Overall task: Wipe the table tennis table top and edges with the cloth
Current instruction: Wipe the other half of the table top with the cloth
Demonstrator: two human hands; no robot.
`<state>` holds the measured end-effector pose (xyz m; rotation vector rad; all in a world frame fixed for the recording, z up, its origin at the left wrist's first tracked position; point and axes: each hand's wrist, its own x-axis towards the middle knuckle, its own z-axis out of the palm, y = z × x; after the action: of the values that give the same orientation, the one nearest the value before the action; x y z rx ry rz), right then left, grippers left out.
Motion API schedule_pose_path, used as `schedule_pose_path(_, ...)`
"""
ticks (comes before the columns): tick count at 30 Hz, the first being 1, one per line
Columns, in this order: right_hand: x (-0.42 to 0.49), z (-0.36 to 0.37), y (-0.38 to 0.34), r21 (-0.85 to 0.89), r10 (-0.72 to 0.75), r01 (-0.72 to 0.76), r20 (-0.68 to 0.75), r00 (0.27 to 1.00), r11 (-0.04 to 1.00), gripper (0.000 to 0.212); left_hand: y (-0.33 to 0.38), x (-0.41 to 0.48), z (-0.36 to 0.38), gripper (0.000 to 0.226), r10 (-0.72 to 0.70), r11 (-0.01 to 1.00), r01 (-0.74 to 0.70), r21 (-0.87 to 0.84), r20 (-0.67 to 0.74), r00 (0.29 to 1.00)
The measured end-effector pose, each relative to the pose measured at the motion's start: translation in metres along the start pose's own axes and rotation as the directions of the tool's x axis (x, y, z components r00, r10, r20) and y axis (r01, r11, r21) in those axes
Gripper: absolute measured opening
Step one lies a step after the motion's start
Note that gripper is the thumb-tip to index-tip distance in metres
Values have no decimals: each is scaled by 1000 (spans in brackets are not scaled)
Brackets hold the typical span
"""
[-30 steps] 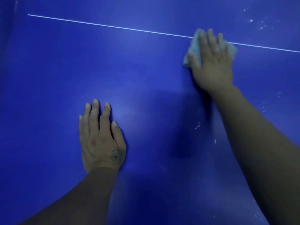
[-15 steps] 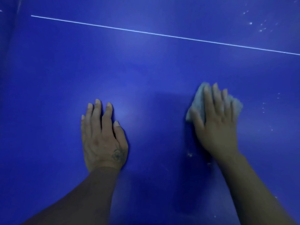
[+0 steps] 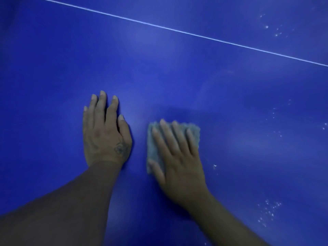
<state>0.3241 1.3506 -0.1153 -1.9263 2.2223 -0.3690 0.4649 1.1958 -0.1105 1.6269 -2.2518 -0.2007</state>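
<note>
A: Nearest the person, what was left to wipe?

B: A scatter of white specks (image 3: 269, 212) lay on the blue table top (image 3: 53, 68), low on the right, apart from either hand. I judged that patch not yet wiped.

A: And the cloth?

B: The cloth (image 3: 194, 134) lay flat on the table top near the middle of the view, under the right hand (image 3: 179, 157). Its fingers (image 3: 166, 135) were straight and spread, pressing down, not curled round it. The spread probably held the whole pad in contact. The hand was blurred, so I took it for mid-stroke.

A: The other hand?

B: The left hand (image 3: 104, 137) rested palm down just beside the cloth, not touching it, fingers straight and relaxed, holding nothing. Most likely it was a prop for leaning over.

A: Which way did the cloth run?

B: It was folded into a rough oblong. Its long axis seemed to run away from the person, along the fingers, leaning a little left at the far end. The palm hid its near edge.

A: Beyond it?

B: A white line (image 3: 177, 31) crossed the top, with more specks past it at the far right.
</note>
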Motion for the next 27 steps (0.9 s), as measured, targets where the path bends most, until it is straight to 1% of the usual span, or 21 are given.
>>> schedule_pose_path(3, -34, 2, -14, 22, -65, 64, 73, 995, 998, 70, -2, 1, 1, 50, 6, 1000, -6, -4, 16, 1000)
schedule_pose_path(6, 12, -9, 15, -20, -204, 208, 105, 973, 978, 68, -1, 1, -3, 51, 6, 1000, -5, -13, 11, 1000)
schedule_pose_path(7, 39, -14, 33, -50, -215, 221, 105, 971, 974, 68, -1, 0, -3, 51, 6, 1000, -6, -20, 9, 1000)
schedule_pose_path(9, 96, -27, 75, -124, -146, 156, 80, 986, 980, 66, 0, -1, -3, 51, 13, 1000, -13, -29, 5, 1000)
schedule_pose_path(11, 144, -42, 116, -195, 13, 0, 68, 998, 981, 67, -1, -2, -2, 50, 16, 999, -16, -33, 0, 1000)
schedule_pose_path(12, 158, -49, 136, -216, 105, -90, 62, 993, 972, 68, -1, -3, -1, 50, 20, 999, -20, -37, -2, 1000)
schedule_pose_path(14, 166, -59, 164, -180, 263, -251, 50, 963, 951, 70, -4, -4, -1, 49, 25, 999, -25, -43, 1, 1000)
schedule_pose_path(16, 147, -64, 167, -99, 374, -370, 31, 927, 924, 72, -6, -5, -2, 49, 26, 998, -25, -50, 21, 999)
schedule_pose_path(18, 104, -62, 152, -108, 412, -412, -24, 911, 905, 72, -6, -7, -4, 49, 28, 998, -25, -62, 46, 999)
schedule_pose_path(20, 49, -56, 129, -138, 379, -384, -61, 923, 913, 71, -5, -16, -8, 51, 19, 999, -17, -35, 67, 998)
schedule_pose_path(21, 21, -53, 117, -135, 344, -348, -53, 938, 928, 70, -5, -26, -11, 53, 10, 1000, -9, -9, 72, 997)
schedule_pose_path(23, -35, -45, 91, -102, 286, -286, -14, 958, 953, 70, -6, -57, -21, 55, -18, 999, 16, 28, 83, 996)
schedule_pose_path(25, -82, -37, 66, -79, 273, -269, 36, 961, 960, 72, -10, -100, -32, 57, -43, 998, 38, 57, 98, 994)
schedule_pose_path(27, -101, -34, 53, -79, 257, -252, 69, 964, 965, 72, -14, -140, -42, 59, -115, 991, 106, 87, 109, 987)
